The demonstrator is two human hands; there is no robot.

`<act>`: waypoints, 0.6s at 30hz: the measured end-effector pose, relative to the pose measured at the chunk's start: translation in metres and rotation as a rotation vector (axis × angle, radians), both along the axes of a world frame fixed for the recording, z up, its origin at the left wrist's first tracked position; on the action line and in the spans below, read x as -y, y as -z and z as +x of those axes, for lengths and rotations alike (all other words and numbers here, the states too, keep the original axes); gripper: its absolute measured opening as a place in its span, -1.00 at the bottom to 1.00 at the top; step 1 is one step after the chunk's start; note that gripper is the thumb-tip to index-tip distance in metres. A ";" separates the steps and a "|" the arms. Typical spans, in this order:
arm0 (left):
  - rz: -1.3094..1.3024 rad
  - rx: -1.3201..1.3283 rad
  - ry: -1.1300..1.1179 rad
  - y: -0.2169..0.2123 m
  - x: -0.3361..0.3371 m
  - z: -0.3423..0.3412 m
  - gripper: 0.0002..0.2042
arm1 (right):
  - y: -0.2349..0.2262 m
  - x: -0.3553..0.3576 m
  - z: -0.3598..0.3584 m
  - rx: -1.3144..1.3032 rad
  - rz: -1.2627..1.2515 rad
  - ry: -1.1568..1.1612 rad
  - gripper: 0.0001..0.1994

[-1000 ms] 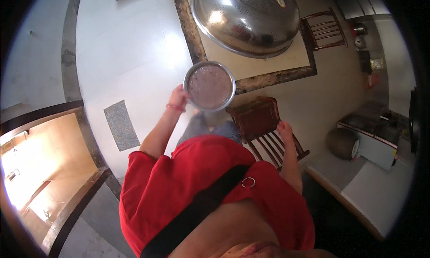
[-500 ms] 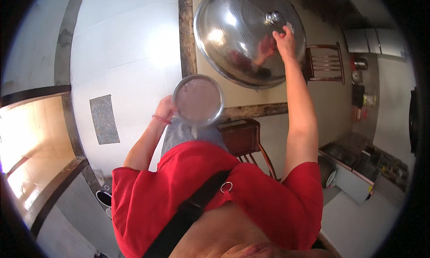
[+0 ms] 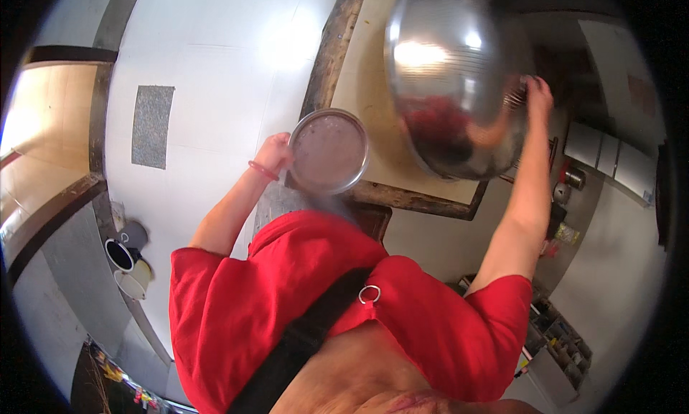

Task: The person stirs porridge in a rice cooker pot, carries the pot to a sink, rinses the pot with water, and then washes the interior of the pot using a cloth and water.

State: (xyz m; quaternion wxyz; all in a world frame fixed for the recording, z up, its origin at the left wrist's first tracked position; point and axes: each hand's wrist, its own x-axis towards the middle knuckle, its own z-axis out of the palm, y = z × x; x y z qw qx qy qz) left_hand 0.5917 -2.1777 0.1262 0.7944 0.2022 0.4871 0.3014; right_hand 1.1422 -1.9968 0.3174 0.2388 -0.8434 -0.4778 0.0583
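Note:
My left hand (image 3: 274,154) is closed on the rim or side of a round metal pan (image 3: 294,171), held near my waist beside the table corner. Inside the pan is a smooth, brownish-mauve surface; whether it is liquid or solid I cannot tell. Out to the right, my right hand (image 3: 538,96) grips the ridged knob (image 3: 514,94) of a large, shiny domed metal cover (image 3: 448,91). The cover is tilted with its rim facing left, raised at least partly off the table (image 3: 366,69). Motion blurs its right side. Nothing shows under it.
The pale tabletop has a rough wooden border (image 3: 416,200). A dark wooden chair (image 3: 375,219) stands close by me. On the white floor lies a grey speckled patch (image 3: 152,127). Two buckets (image 3: 135,234) stand at left. Cluttered shelving (image 3: 563,335) is at lower right.
My right hand has closed on the knob and swung the domed cover rightward, tilting it up. The pan in my left hand has shifted slightly right and up. The whole view has turned.

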 end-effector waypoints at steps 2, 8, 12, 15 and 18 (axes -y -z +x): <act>-0.019 0.067 -0.026 0.001 -0.005 0.010 -0.88 | -0.049 0.017 0.011 -0.077 0.058 0.031 -0.60; -0.009 0.186 -0.043 0.009 -0.023 0.043 -0.82 | -0.117 0.093 0.106 -0.293 0.172 0.251 -0.61; 0.016 0.178 -0.048 0.012 -0.041 0.057 -0.80 | -0.126 0.141 0.123 -0.320 0.211 0.345 -0.62; 0.034 0.165 -0.063 0.007 -0.055 0.061 -0.81 | -0.118 0.155 0.127 -0.347 0.227 0.365 -0.63; 0.078 0.147 -0.066 0.009 -0.072 0.064 -0.82 | -0.111 0.157 0.124 -0.350 0.221 0.353 -0.63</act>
